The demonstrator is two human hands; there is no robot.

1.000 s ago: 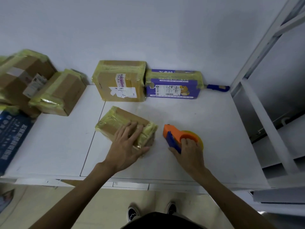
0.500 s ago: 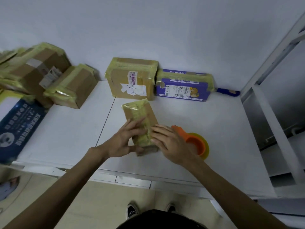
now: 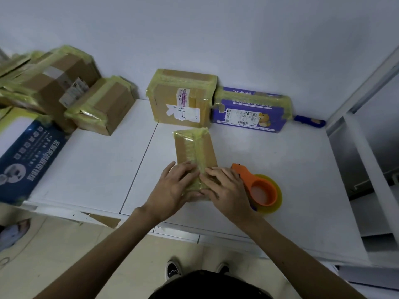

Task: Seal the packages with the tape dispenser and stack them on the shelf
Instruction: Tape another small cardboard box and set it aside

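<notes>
Head view: the left hand point(image 3: 172, 188) and right hand point(image 3: 226, 189) both lie on the near end of the small package point(image 3: 195, 147). Their fingers point(image 3: 183, 169) are fairly straight and spread, pressing flat on the yellow tape rather than gripping anything. The package lies on the desk point(image 3: 97, 169) under the fingers and stretches away beyond the fingertips, with a strip of tape running along its top. The tape dispenser point(image 3: 262, 190) lies free on the desk just right of the right fingers.

Well beyond the fingertips, by the wall, stand a taped brown box point(image 3: 183, 100) and a taped purple box point(image 3: 248, 111); further taped boxes point(image 3: 103, 104) are piled far to the left.

Sealing of this package looks nearly done and is being smoothed down. Stacking on the shelf point(image 3: 367, 147), off to the right, seems yet to come.
</notes>
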